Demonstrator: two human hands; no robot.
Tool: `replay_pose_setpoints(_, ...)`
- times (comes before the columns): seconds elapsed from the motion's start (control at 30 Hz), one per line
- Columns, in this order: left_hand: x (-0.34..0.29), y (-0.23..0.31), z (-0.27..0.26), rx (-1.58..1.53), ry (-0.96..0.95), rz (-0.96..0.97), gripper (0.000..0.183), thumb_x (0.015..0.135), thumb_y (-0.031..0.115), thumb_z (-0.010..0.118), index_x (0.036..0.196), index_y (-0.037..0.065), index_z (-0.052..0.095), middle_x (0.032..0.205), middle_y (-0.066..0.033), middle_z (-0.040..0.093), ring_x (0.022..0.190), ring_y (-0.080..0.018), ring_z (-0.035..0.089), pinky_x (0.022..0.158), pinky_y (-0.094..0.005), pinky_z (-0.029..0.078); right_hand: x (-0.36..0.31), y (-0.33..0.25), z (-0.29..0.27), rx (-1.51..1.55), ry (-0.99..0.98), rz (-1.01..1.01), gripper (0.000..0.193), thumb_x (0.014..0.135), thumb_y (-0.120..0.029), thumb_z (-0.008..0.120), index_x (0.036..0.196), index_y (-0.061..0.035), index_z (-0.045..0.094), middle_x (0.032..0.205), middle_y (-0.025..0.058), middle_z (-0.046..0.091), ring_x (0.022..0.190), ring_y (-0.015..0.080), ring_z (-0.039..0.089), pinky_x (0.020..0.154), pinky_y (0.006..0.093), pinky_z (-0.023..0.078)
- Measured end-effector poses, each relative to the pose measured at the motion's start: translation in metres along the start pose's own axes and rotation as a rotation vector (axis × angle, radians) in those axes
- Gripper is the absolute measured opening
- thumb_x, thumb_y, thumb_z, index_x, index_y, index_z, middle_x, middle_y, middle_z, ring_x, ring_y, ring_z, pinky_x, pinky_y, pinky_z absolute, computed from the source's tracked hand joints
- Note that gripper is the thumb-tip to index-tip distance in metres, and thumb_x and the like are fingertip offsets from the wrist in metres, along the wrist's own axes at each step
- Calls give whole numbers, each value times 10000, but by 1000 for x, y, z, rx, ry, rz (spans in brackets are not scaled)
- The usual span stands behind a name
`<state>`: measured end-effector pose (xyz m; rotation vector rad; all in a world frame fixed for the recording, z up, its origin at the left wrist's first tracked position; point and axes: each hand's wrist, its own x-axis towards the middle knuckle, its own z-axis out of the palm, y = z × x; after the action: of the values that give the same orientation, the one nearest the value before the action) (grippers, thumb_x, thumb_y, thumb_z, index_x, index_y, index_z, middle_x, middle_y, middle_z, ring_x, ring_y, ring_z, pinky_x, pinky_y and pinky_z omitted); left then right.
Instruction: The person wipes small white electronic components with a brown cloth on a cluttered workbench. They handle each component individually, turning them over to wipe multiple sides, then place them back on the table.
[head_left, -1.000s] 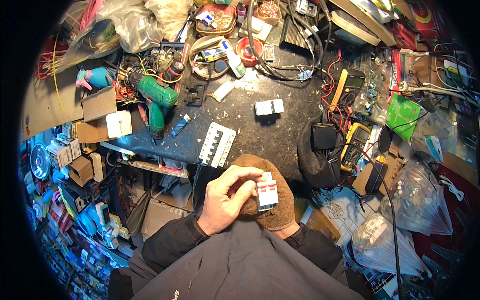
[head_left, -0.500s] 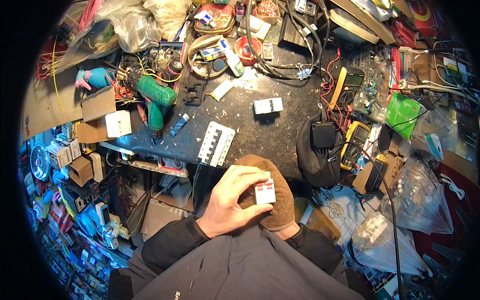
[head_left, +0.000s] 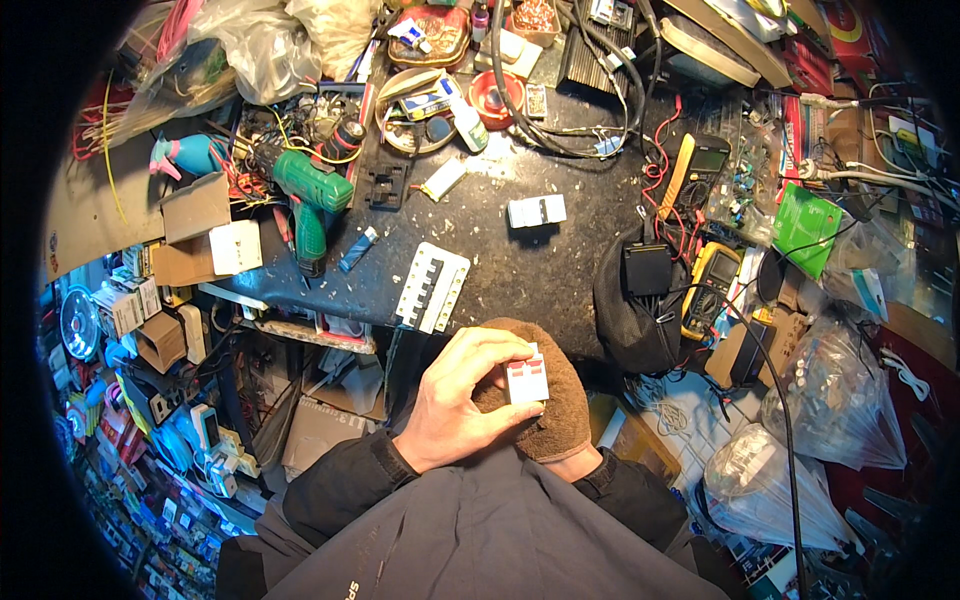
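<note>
Between the thumb and fingers of my left hand [head_left: 458, 400] is a small white circuit breaker [head_left: 527, 381] with two red levers. My right hand is inside a brown terry cloth mitt [head_left: 555, 410], its fingers hidden. The mitt lies right behind and beside the breaker, but I cannot tell how firmly it presses on it. On the dark bench beyond my hands stands another white breaker [head_left: 537, 211]. A wider white breaker block [head_left: 433, 287] with a row of black levers lies at the bench's front edge, left of centre.
A green cordless drill [head_left: 312, 200] and a blue lighter-like piece [head_left: 358, 249] lie to the left. On the right are a black mesh pouch [head_left: 640, 310], a yellow multimeter [head_left: 711, 290] and a hanging black cable [head_left: 775, 380]. Thick cables [head_left: 575, 145] coil at the back.
The breaker has tilted and shifted very slightly toward the left in my left hand's grip. The mitt has moved a little with it. The bench things stay put.
</note>
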<state>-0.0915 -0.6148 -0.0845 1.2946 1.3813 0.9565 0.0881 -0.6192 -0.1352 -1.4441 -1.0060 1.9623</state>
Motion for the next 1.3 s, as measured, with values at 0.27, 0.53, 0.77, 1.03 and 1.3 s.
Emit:
replay_pose_setpoints(0.27, 2, 1, -2, 70, 6, 70, 520, 826, 162, 1024, 1285, 41, 812, 1293, -107, 753, 1094, -233, 754, 903, -348, 635, 0, -10, 0, -209, -24, -144, 343, 1072, -68, 722, 1413, -42, 699, 1242, 74, 772, 1108, 181, 769, 906, 313, 626)
replay_pose_setpoints(0.53, 9, -3, -4, 172, 23, 265, 421, 824, 151, 998, 1204, 46, 852, 1180, -93, 811, 1071, -312, 764, 950, -402, 639, -4, 4, 3, -418, -17, -198, 345, 1112, -132, 667, 1453, -97, 703, 1322, 51, 768, 1194, 188, 756, 968, 321, 612)
replay_pose_setpoints(0.77, 7, -3, -4, 170, 24, 292, 403, 819, 133, 999, 1188, 50, 858, 1207, -98, 805, 1102, -319, 762, 961, -405, 640, -6, 5, -1, -461, -76, -172, 383, 1134, -150, 642, 1515, -109, 658, 1410, 48, 729, 1288, 182, 717, 1048, 327, 590)
replay_pose_setpoints(1.03, -2, 0, 0, 114, 51, 150, 616, 802, 124, 1038, 1352, 54, 771, 1406, -150, 684, 1158, -280, 754, 937, -368, 660, -12, 13, -12, 60, -132, 95, 475, 1189, -207, 600, 1641, -89, 511, 1571, 109, 628, 1448, 233, 623, 1214, 378, 518)
replay_pose_setpoints(1.3, -9, 1, 2, 84, 100, 128, 686, 772, 175, 1072, 1355, 32, 740, 1399, -169, 712, 1188, -284, 761, 951, -369, 665, -17, 43, -19, 511, -101, 196, 468, 1245, -210, 494, 1695, -89, 448, 1621, 124, 589, 1463, 258, 626, 1236, 407, 544)
